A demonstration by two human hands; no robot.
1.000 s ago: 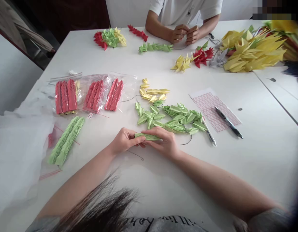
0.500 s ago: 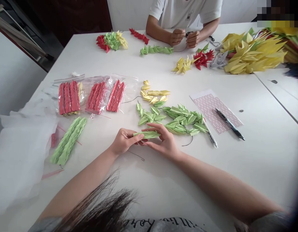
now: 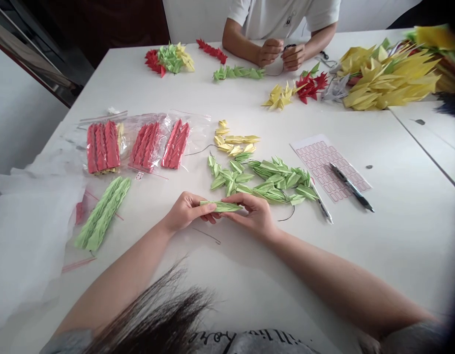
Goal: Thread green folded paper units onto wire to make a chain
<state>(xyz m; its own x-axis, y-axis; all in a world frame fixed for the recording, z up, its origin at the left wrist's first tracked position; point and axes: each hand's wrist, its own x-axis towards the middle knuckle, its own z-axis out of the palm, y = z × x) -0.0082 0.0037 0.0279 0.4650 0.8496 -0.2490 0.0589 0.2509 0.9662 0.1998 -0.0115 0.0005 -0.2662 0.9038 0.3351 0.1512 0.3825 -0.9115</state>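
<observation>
White table [image 3: 360,255] carries everything. Big heap of yellow folded paper [image 3: 389,78] sits at the far right corner. White tissue sheet [image 3: 28,236] covers the near left edge. 3 clear bags of red folded pieces [image 3: 138,145] lie left of centre; a green stack [image 3: 102,214] in its own bag lies just nearer than them. Pile of loose green folded pieces [image 3: 271,179] sits mid-table, just beyond the hands, with a small yellow cluster [image 3: 232,140] touching its far side. Label sheet [image 3: 328,167] lies to the right of the green pile, black pen [image 3: 350,187] on top of it, a 2nd pen [image 3: 321,204] at its near left edge.

Across the table, a person in a white shirt [image 3: 282,17] has both hands together near a green strand [image 3: 238,73].

Left hand [image 3: 186,211] and right hand [image 3: 255,214] both pinch 1 green folded strip [image 3: 220,206], fingers closed on it, left at its left end, right at its right end. Strip is held level just above the table, in front of the green pile. Thin dark wire [image 3: 208,236] lies on the table under the hands.
</observation>
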